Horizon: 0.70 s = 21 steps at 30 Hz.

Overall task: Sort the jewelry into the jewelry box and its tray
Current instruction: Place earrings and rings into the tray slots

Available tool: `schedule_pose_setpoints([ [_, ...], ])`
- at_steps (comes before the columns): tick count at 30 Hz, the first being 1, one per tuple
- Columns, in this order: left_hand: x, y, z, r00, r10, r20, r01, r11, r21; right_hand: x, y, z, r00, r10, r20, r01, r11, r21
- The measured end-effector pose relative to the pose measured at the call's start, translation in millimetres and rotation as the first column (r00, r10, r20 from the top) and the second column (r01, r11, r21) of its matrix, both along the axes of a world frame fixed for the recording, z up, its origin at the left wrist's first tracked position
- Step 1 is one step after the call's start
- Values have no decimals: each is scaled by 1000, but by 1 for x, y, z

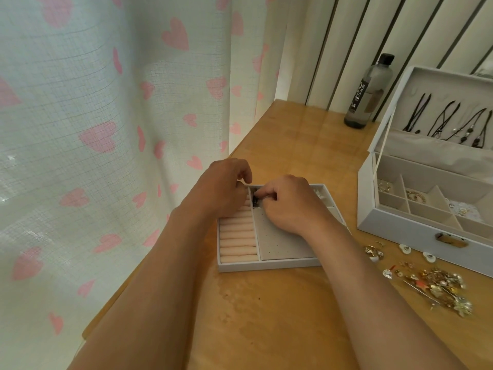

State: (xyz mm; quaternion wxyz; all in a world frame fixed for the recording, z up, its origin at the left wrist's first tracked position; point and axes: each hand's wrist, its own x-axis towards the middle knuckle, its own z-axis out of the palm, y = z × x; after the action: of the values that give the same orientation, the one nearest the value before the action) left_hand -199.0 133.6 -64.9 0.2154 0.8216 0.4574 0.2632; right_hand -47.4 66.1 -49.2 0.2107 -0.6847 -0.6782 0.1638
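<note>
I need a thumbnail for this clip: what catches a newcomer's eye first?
Two hands meet over the grey tray on the table: the right hand pinches a small dark piece, the left hand curled beside it. To the right, a glittering pile of loose jewelry lies before the open jewelry box, dark necklaces hanging in its lid. A pink-heart curtain fills the left.

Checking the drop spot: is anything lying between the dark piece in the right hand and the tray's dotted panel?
Nothing visible. The right hand pinches the dark piece right at the far end of the dotted panel; the left hand lies over the ring rolls beside it.
</note>
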Motion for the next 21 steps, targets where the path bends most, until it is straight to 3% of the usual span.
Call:
schedule_pose_setpoints([
  [9, 1, 1, -6, 999, -47, 8, 48, 998, -51, 0, -1, 0, 1000, 13, -1, -13, 1000, 6],
  [21, 4, 3, -9, 997, -77, -2, 76, 987, -144, 5, 1, -1, 988, -104, -114, 111, 992, 55],
])
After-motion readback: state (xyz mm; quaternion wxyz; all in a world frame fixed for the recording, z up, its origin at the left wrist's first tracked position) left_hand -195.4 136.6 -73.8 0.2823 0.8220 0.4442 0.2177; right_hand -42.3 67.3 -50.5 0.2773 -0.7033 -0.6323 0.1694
